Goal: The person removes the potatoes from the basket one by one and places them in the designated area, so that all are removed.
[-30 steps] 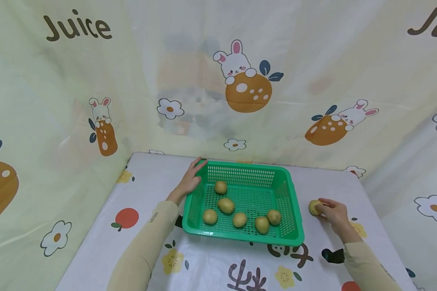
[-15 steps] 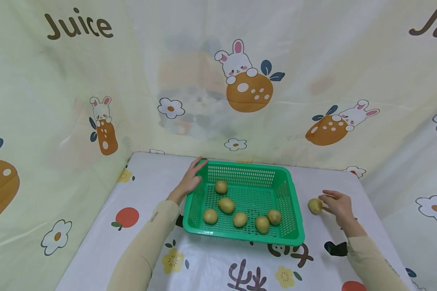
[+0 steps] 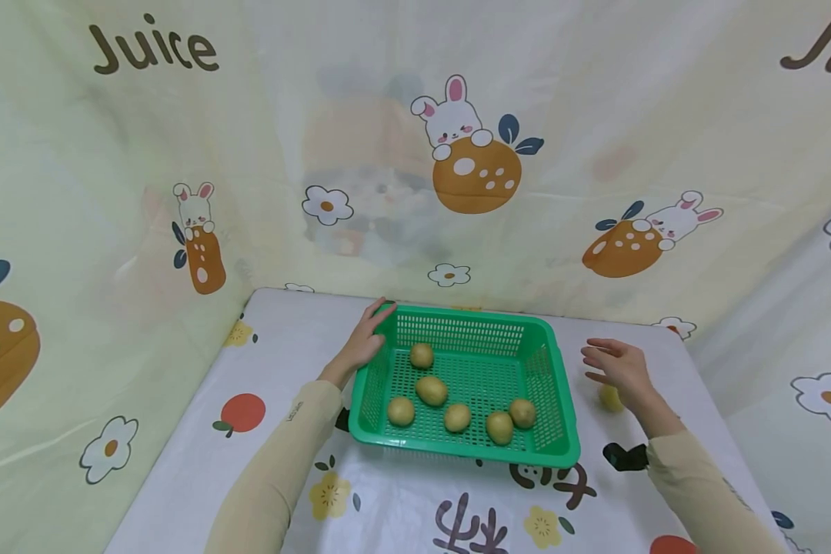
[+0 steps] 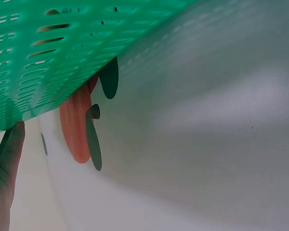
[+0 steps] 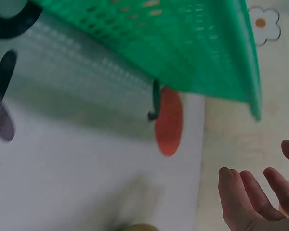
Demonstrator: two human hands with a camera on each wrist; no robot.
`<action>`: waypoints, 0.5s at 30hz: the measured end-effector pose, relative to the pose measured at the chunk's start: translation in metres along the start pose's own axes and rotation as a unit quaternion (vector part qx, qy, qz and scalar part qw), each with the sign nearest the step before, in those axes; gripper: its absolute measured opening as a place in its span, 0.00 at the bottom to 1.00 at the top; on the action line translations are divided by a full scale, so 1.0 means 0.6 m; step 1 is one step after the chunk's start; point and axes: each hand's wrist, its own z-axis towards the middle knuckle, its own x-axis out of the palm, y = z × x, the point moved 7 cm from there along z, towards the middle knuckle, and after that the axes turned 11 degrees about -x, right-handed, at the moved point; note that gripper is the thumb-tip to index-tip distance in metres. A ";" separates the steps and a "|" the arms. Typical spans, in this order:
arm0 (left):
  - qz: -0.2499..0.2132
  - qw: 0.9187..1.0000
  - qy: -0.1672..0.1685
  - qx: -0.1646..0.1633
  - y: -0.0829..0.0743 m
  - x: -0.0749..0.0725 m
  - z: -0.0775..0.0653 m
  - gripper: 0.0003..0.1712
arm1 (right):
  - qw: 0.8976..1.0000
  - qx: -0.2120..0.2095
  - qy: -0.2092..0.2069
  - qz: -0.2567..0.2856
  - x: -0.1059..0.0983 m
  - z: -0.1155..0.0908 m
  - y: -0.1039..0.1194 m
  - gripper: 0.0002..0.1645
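A green plastic basket (image 3: 467,454) stands on the table with several potatoes (image 3: 432,391) spread over its floor. My left hand (image 3: 360,345) rests at the basket's back left corner, fingers straight along the rim; in the left wrist view a straight finger (image 4: 15,149) meets the basket's edge. Beyond the basket's right side, my right hand (image 3: 619,365) hovers with spread fingers and nothing in them. One more potato (image 3: 610,398) lies on the table just below that hand, partly hidden by it. Its top barely shows at the bottom of the right wrist view.
A white printed cloth (image 3: 305,323) covers the table. A pale curtain (image 3: 374,138) with rabbit and fruit prints rises behind it and on both sides. Dark shapes show beside both wrists, such as the black piece (image 3: 625,457) near the right sleeve.
My right hand has let go of the single potato, then lifted away and moved up and left over the table toward the basket's right side. The left hand and the basket stay put.
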 end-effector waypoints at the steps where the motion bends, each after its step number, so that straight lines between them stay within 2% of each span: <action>1: -0.002 1.000 0.000 0.000 0.000 0.000 0.000 0.44 | 1.000 -0.009 0.008 -0.003 0.009 0.001 0.010 0.37; 7: -0.006 1.000 0.000 0.000 -0.002 -0.002 -0.002 0.44 | 0.996 -0.068 0.033 -0.043 0.059 0.002 0.069 0.34; 15: -0.009 1.000 0.003 0.004 -0.001 -0.001 0.000 0.43 | 0.994 -0.089 0.003 -0.055 0.076 0.007 0.098 0.30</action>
